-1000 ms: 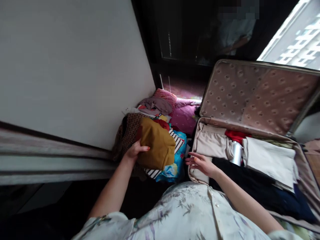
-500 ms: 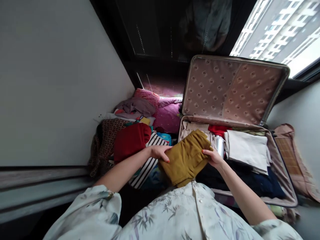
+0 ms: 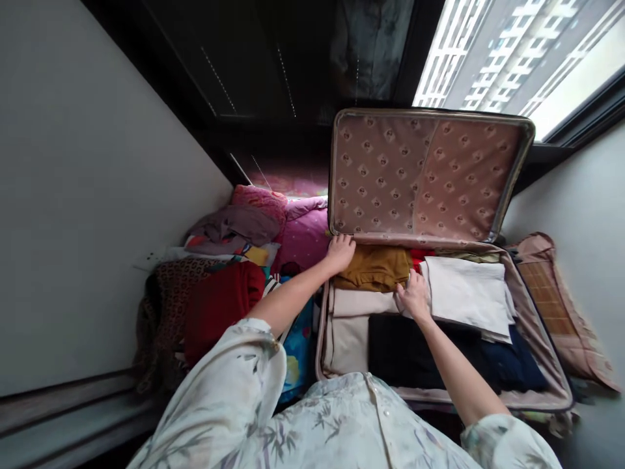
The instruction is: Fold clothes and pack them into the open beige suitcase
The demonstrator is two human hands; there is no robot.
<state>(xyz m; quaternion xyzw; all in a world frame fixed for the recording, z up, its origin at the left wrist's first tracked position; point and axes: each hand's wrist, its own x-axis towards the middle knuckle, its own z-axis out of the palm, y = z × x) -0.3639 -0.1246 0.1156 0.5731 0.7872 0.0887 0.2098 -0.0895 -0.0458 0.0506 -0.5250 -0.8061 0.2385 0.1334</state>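
**Folded mustard-yellow cloth garment (image 3: 375, 268) lies between left grip (image 3: 340, 253) and right grip (image 3: 415, 296)**

The garment rests flat inside a lid-raised suitcase with pink patterned lining (image 3: 424, 176), immediately right of the left grip and just up and left of the right grip. The person's left grip, its fingers loosely bent, is at the garment's left end; whether any cloth is pinched there cannot be told. The right grip, fingers also bent, is at the garment's lower right corner, and its hold cannot be told either.

Just right of the right grip is a folded white cloth (image 3: 466, 290); above this grip, a bright red cloth (image 3: 422, 255) shows. Below both grips are a folded beige cloth (image 3: 347, 345) and a folded black cloth (image 3: 405, 352). Well left of the left grip is a bundled dark-red cloth (image 3: 219, 303).
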